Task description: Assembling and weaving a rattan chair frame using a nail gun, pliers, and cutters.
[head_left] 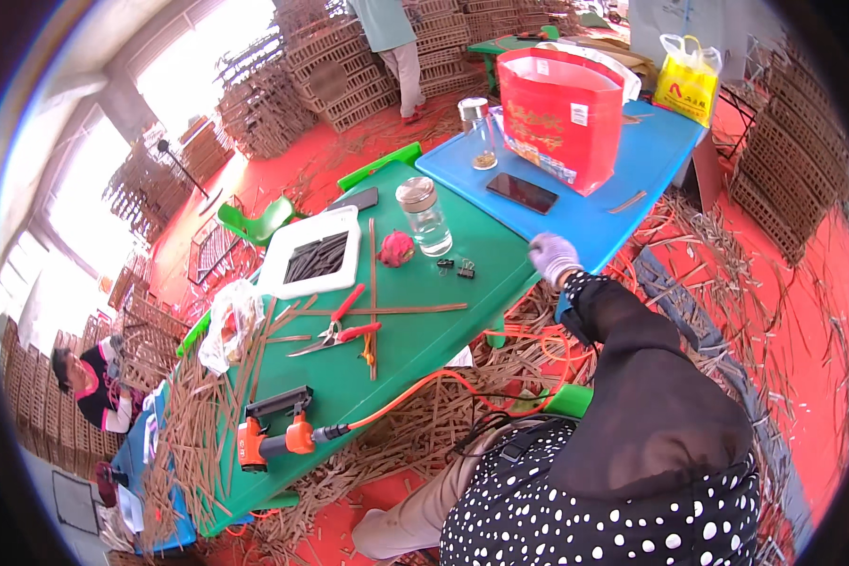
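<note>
My right hand (554, 257), in a pale lilac glove, rests at the corner where the blue table (590, 222) meets the green table (476, 236). Its fingers look curled in, and its palm side is hidden. My left hand is out of sight. Closest to the right hand are a black phone (522, 193) and two black binder clips (465, 269). Beyond the clips stand a lidded glass jar of clear liquid (428, 226) and a pink dragon fruit (396, 249). Red-handled pruning shears (338, 330) lie open on the green table, with an orange nail gun (278, 439) at its near end.
A white tray of dark strips (316, 259) sits beside a plastic bag (231, 325). Thin brown strips (184, 453) pile up at left and cover the floor. The blue table holds a red bag (561, 118) and a glass cup (481, 141). An orange hose (396, 396) trails off the edge. Two other people are farther off.
</note>
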### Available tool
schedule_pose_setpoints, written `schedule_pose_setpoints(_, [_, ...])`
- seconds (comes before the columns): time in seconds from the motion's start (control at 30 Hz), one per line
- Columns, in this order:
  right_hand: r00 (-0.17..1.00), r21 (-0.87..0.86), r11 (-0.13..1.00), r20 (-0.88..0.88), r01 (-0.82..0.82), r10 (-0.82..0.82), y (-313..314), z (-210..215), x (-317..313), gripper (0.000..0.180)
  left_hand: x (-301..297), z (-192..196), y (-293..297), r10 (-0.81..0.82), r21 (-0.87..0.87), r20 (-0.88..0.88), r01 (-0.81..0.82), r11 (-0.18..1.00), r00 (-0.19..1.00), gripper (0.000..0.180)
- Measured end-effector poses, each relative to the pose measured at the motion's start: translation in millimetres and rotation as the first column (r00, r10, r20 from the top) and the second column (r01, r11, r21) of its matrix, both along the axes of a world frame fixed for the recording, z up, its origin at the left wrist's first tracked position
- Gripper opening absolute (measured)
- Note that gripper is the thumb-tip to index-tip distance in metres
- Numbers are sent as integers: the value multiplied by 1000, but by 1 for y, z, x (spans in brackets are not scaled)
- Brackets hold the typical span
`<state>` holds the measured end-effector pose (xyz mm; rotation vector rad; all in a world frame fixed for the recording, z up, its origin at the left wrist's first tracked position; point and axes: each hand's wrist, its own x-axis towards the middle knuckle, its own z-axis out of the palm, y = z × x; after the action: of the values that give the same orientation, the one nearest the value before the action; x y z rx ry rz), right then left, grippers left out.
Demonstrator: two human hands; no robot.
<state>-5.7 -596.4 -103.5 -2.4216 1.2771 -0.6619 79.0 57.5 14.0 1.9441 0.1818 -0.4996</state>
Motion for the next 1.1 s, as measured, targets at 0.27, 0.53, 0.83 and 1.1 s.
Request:
schedule_pose_setpoints(0.27, [984, 130, 975, 7, 178, -181, -10, 16, -14, 18, -2, 5, -14, -57, -20, 40, 58, 998, 998, 20])
schedule_pose_setpoints(0.53, [998, -99, 993, 17, 66, -64, -54, 57, 43, 28, 10, 4, -25, -16, -51, 39, 18, 999, 999, 22])
schedule_pose_setpoints(0.83, [968, -161, 987, -247, 9, -50, -185, 30, 98, 62, 45, -9, -46, 56, -46, -15, -57, 997, 998, 24])
schedule_pose_setpoints(1.1, [798, 18, 853, -362, 522, -481, -265, 30, 18, 72, 84, -13, -73, 71, -4, -49, -71, 997, 996, 26])
